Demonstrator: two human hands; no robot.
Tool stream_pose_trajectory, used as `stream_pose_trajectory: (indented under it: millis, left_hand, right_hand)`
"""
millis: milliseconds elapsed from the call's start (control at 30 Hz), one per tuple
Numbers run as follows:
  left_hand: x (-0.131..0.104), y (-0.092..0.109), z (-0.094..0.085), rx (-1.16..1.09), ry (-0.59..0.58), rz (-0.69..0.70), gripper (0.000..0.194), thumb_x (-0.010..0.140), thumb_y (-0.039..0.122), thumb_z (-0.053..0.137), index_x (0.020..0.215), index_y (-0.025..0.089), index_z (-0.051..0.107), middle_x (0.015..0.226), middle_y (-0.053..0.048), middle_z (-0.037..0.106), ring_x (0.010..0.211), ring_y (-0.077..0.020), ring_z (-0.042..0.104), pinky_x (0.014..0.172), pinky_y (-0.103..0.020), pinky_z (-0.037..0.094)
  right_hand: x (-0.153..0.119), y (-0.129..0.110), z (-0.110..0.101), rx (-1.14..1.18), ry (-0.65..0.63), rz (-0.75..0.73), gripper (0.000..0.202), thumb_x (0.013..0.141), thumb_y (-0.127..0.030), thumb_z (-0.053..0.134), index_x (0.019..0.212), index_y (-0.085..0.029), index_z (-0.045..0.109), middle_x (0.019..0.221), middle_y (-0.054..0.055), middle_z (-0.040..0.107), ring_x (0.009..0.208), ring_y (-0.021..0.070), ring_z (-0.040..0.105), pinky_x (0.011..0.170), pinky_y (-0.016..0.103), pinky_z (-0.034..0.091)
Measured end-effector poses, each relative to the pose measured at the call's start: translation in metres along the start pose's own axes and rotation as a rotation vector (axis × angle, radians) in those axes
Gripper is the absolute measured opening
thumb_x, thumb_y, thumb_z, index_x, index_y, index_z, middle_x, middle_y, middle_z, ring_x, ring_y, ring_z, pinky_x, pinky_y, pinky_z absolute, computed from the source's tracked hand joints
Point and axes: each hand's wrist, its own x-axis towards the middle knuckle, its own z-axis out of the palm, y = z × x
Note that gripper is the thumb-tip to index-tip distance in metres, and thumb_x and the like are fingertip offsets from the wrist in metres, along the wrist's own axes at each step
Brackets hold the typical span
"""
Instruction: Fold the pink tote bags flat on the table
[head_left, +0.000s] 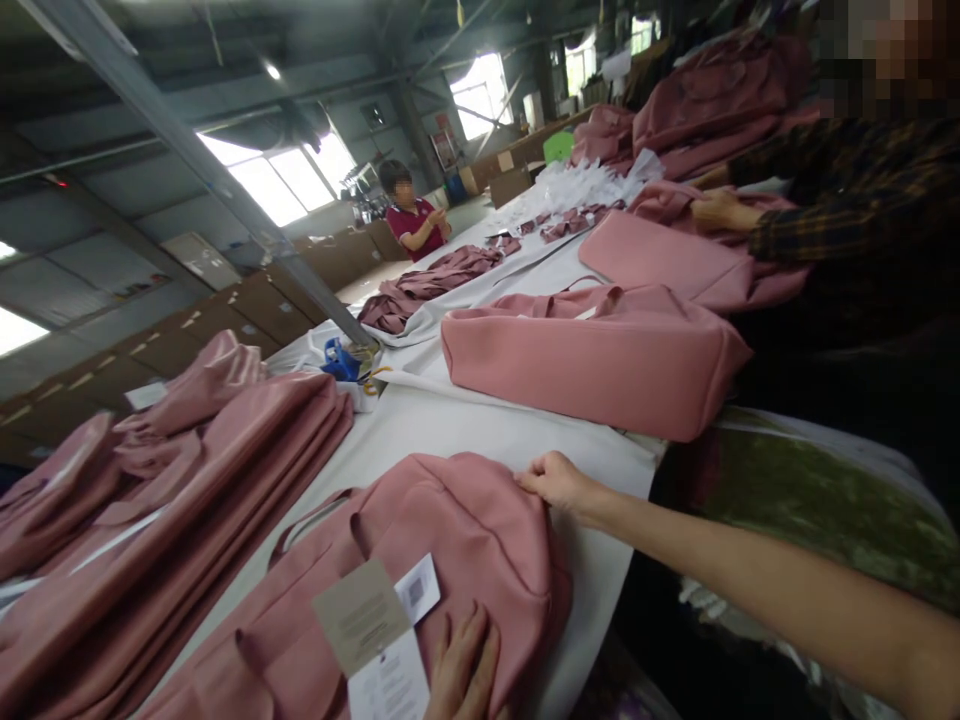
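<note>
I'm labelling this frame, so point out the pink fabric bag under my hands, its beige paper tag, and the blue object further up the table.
pink fabric bag (480, 520), head view, upper panel.
beige paper tag (360, 615), head view, centre.
blue object (339, 362), head view, middle.

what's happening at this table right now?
A person has both hands on a pink bag lying on the white-covered table: the left hand presses flat by its paper tags, the right hand grips its far edge. Flat pink bags are stacked to the left. A filled-out bag lies beyond, and a co-worker's hand rests on another.
</note>
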Motion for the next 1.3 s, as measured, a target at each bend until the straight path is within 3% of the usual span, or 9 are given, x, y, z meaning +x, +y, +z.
stream_pose_trajectory:
  millis: [167, 300, 400, 500, 633, 867, 1033, 1167, 1300]
  left_hand:
    - [0.023, 0.016, -0.01, 0.082, -0.161, -0.068, 0.079, 0.082, 0.036, 0.063, 0.15, 0.028, 0.022, 0.156, -0.015, 0.019, 0.139, -0.0434, 0.023, 0.102, -0.062, 0.04]
    - [0.045, 0.025, -0.031, 0.007, -0.343, -0.097, 0.081, 0.08, 0.04, 0.064, 0.148, 0.038, 0.021, 0.158, -0.013, 0.012, 0.14, -0.0467, 0.017, 0.101, -0.07, 0.032]
    - [0.051, 0.029, -0.043, -0.124, -0.393, -0.201, 0.076, 0.083, 0.041, 0.059, 0.147, 0.043, 0.019, 0.159, -0.009, 0.009, 0.142, -0.0446, 0.012, 0.105, -0.07, 0.024]
    - [0.053, 0.031, -0.046, -0.231, -0.382, -0.264, 0.065, 0.086, 0.051, 0.051, 0.145, 0.045, 0.024, 0.159, -0.007, 0.012, 0.141, -0.0447, 0.014, 0.106, -0.07, 0.02]
    - [0.055, 0.032, -0.047, -0.275, -0.347, -0.294, 0.058, 0.088, 0.055, 0.045, 0.143, 0.044, 0.03, 0.156, -0.01, 0.02, 0.139, -0.0457, 0.019, 0.102, -0.072, 0.022]
    - [0.059, 0.035, -0.08, -0.276, -0.221, -0.199, 0.051, 0.092, 0.057, 0.041, 0.138, 0.035, 0.042, 0.142, -0.01, 0.043, 0.132, -0.0357, 0.037, 0.103, -0.055, 0.036]
    - [0.001, 0.013, -0.154, -0.317, -0.271, -0.227, 0.033, 0.096, 0.039, 0.038, 0.11, 0.021, 0.062, 0.1, -0.004, 0.067, 0.087, -0.0156, 0.063, 0.079, -0.024, 0.049]
    - [-0.083, -0.02, -0.203, -0.008, -0.287, -0.41, 0.058, 0.091, 0.054, 0.046, 0.144, 0.033, 0.035, 0.149, -0.008, 0.038, 0.134, -0.0333, 0.038, 0.108, -0.054, 0.029]
    - [-0.144, -0.034, -0.19, 0.038, -0.379, -0.391, 0.073, 0.085, 0.068, 0.045, 0.147, 0.04, 0.02, 0.155, -0.009, 0.025, 0.14, -0.0414, 0.022, 0.108, -0.064, 0.02]
  right_hand:
    - [0.006, 0.011, -0.009, -0.203, 0.226, -0.163, 0.028, 0.083, -0.028, 0.051, 0.057, -0.017, 0.054, 0.056, 0.001, 0.055, 0.057, 0.0148, 0.05, 0.056, 0.026, 0.036]
    - [-0.009, -0.038, -0.018, -0.371, 0.274, -0.355, 0.028, 0.087, -0.029, 0.045, 0.081, -0.013, 0.067, 0.082, 0.011, 0.067, 0.082, 0.0241, 0.061, 0.078, 0.034, 0.044]
    - [-0.034, -0.07, -0.003, -0.518, 0.28, -0.773, 0.047, 0.094, -0.038, 0.036, 0.13, -0.011, 0.052, 0.132, 0.016, 0.054, 0.123, 0.0264, 0.047, 0.105, 0.041, 0.033]
    - [-0.039, -0.048, 0.018, -0.875, 0.08, -1.12, 0.056, 0.095, -0.043, 0.038, 0.143, -0.015, 0.038, 0.15, 0.014, 0.033, 0.139, 0.0302, 0.025, 0.113, 0.052, 0.02]
    - [-0.003, 0.002, 0.03, -1.274, -0.068, -0.967, 0.053, 0.094, -0.036, 0.031, 0.143, -0.016, 0.04, 0.151, 0.013, 0.031, 0.14, 0.0312, 0.023, 0.109, 0.054, 0.026]
    - [-0.023, -0.017, 0.048, -1.361, -0.167, -1.08, 0.057, 0.095, -0.052, 0.035, 0.144, -0.025, 0.039, 0.151, 0.014, 0.03, 0.14, 0.0379, 0.02, 0.106, 0.066, 0.019]
    - [-0.024, 0.014, 0.044, -1.332, -0.352, -1.058, 0.065, 0.089, -0.064, 0.042, 0.145, -0.034, 0.032, 0.153, 0.008, 0.027, 0.141, 0.0367, 0.017, 0.11, 0.066, 0.012]
    - [-0.019, 0.018, 0.04, -1.338, -0.377, -1.055, 0.067, 0.088, -0.065, 0.044, 0.145, -0.033, 0.032, 0.153, 0.009, 0.026, 0.142, 0.0373, 0.014, 0.11, 0.067, 0.009]
    - [-0.023, 0.013, 0.041, -1.355, -0.396, -1.073, 0.066, 0.088, -0.065, 0.044, 0.145, -0.032, 0.034, 0.152, 0.01, 0.028, 0.141, 0.039, 0.012, 0.108, 0.069, 0.013]
